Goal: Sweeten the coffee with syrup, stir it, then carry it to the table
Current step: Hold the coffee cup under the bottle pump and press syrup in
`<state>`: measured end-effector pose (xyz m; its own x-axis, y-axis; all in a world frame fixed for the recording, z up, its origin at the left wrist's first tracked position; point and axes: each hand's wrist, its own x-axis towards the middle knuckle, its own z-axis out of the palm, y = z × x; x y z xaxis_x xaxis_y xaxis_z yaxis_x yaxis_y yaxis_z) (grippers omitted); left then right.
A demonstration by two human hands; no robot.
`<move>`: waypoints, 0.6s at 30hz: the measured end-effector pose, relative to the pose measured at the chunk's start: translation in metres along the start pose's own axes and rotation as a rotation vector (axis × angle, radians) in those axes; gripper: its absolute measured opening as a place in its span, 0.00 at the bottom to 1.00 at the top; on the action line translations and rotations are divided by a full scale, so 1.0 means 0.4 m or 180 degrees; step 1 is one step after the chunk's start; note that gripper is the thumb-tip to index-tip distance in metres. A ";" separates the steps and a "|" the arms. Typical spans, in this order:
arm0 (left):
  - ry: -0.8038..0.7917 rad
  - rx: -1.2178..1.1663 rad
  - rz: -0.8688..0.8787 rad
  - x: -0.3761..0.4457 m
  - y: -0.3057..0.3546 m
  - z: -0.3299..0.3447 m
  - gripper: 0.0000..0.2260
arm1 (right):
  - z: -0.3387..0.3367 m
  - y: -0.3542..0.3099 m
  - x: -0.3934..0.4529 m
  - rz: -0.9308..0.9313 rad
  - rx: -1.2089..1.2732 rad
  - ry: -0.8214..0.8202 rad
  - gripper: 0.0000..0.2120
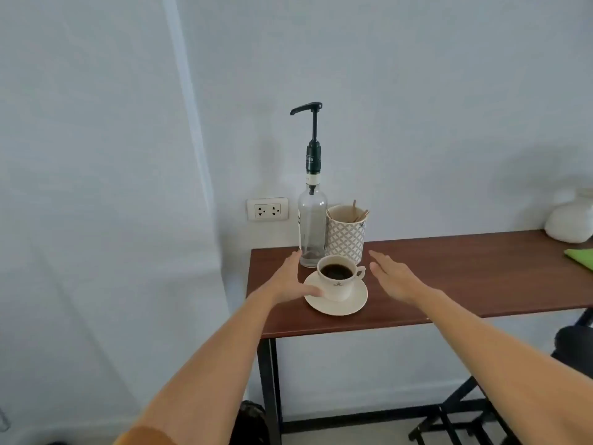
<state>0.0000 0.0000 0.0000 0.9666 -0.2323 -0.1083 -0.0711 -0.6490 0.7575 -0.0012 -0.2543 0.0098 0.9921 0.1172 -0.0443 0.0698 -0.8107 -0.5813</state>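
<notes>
Left hand (288, 281): spread open, held nothing, thumb touching saucer (324, 304) rim.
Syrup bottle (312, 226): stood behind cup, pump spout aimed left, away from coffee.
Coffee cup (338, 279): full, on saucer near desk (465, 277) corner.
Right hand (393, 277): flat, open, empty, just beside cup.
Best way: probably steady saucer, slide cup under spout, press pump slowly.

Both forearms are bare; an orange-yellow sleeve (141, 436) edge shows on the left arm.

One head-worn camera looks forward and down from close behind both outstretched arms, facing a wall (417, 91) and the table (465, 277) corner.
</notes>
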 end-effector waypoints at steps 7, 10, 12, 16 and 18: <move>0.0557 -0.0648 0.0207 0.059 0.016 0.139 0.43 | 0.060 0.047 0.069 -0.0233 0.0853 -0.0002 0.20; 0.0857 -0.0821 0.0370 0.077 0.011 0.188 0.37 | 0.078 0.068 0.094 -0.0393 0.1022 -0.0080 0.17; 0.1078 -0.0931 0.0370 0.084 0.012 0.215 0.43 | 0.081 0.076 0.105 -0.0426 0.1196 -0.0094 0.16; 0.1556 -0.0915 0.0432 0.104 0.011 0.249 0.45 | 0.086 0.094 0.126 -0.0645 0.1291 -0.0183 0.18; 0.1724 -0.0842 0.0475 0.108 0.014 0.256 0.42 | 0.086 0.099 0.135 -0.0737 0.1307 -0.0204 0.17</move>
<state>0.0162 -0.0880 -0.0664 0.9436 0.1391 0.3005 -0.2186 -0.4201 0.8808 0.0517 -0.2605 -0.0435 0.9460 0.3136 0.0817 0.2285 -0.4669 -0.8543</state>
